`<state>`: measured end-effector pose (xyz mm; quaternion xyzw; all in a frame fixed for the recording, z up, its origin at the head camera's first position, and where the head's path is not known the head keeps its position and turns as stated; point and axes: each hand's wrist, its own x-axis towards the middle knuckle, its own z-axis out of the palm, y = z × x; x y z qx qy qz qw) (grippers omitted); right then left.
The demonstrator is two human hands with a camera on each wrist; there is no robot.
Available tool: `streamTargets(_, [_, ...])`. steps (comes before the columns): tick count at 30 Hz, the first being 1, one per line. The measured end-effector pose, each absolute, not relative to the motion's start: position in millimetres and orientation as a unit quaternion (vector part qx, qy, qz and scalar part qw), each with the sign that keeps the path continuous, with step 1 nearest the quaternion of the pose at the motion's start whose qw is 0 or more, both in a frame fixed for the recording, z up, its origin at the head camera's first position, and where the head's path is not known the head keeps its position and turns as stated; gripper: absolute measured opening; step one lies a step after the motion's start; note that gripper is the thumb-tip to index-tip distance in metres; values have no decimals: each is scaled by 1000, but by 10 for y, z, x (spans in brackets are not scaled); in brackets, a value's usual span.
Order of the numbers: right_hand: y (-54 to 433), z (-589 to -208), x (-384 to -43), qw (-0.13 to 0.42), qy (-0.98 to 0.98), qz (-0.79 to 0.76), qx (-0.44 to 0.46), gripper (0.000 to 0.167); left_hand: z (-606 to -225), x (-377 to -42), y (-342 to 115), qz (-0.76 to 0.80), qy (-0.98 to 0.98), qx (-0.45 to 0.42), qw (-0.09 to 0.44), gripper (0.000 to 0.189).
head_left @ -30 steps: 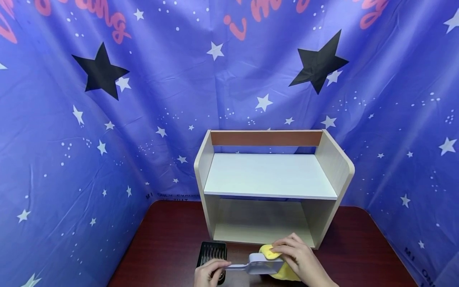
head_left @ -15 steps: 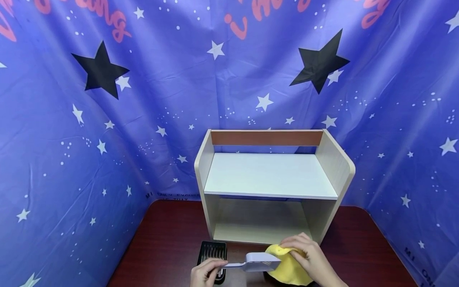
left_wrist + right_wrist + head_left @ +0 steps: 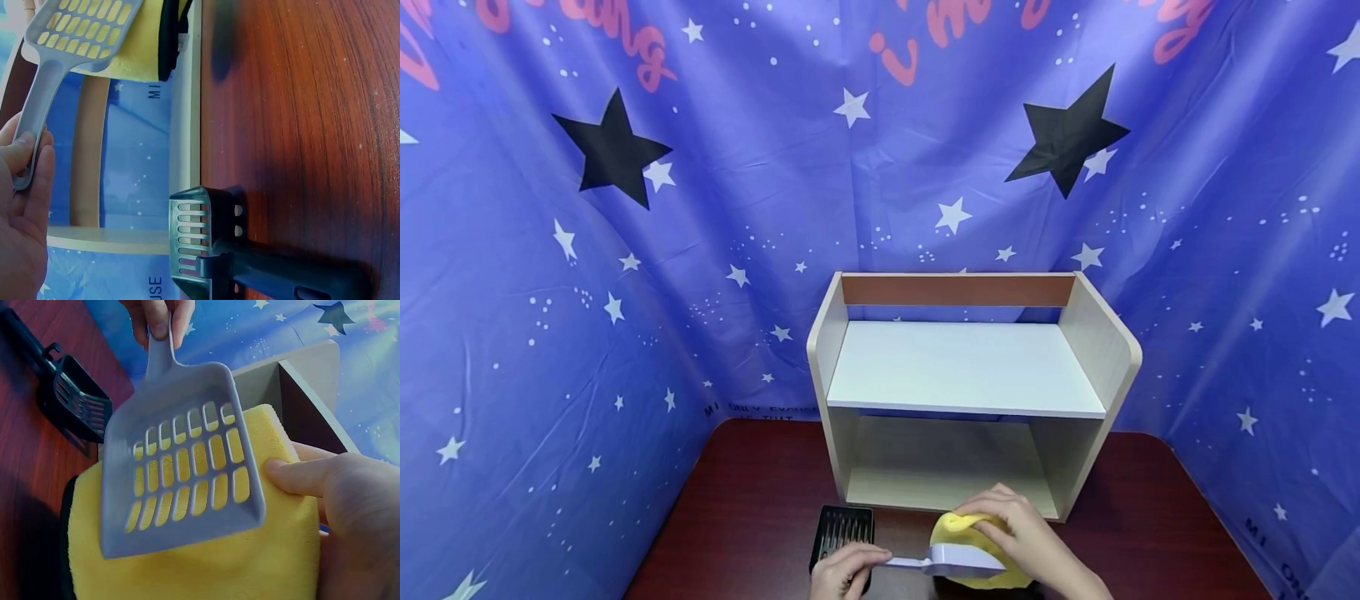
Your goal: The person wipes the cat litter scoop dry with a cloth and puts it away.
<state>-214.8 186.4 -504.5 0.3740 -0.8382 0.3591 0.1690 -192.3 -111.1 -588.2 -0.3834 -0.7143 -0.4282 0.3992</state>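
Observation:
My left hand [image 3: 850,571] pinches the handle end of a grey slotted litter scoop [image 3: 40,100], thumb on top. The scoop is held above the table, its head pointing right in the head view. In my right hand [image 3: 1026,533] is a yellow cloth [image 3: 187,575] with a black side or edge, gripped between thumb and fingers. The cloth hangs behind and below the scoop's head, and yellow shows through the slots in the right wrist view. Whether the cloth touches the scoop I cannot tell. Most of the right fingers are hidden behind the cloth.
A black slotted litter scoop [image 3: 275,269] lies on the dark red-brown table [image 3: 745,492], close to my left hand. Behind the hands stands a two-level shelf unit [image 3: 966,367] with a white upper board. A blue star-printed curtain [image 3: 760,208] surrounds the table.
My right hand swung the cloth right, away from the scoop, then came back left behind its head. The grey scoop shifted slightly left, then right, and its head changed tilt.

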Motion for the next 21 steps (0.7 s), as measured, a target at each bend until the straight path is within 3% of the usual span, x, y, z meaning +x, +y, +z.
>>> streamTargets(5, [1846,-5008,-2109,74,-843,377,377,18,-5864,-1908,-1111,-429,-713,-386,397,40])
streamTargets(8, [1856,-4997,-2092,47,-845,379,373,18,-5856,-1903,-1126,-428,-719,-382,394,47])
streamTargets(12, [1882,-5002,-2092,39,-846,378,373,17,-5857,-1923,-1153,-418,-718,-385,401,51])
streamTargets(21, [1946,-5030,-2090,67,-847,365,380,16,-5316,-1771,-1124,-419,-708,-396,408,45])
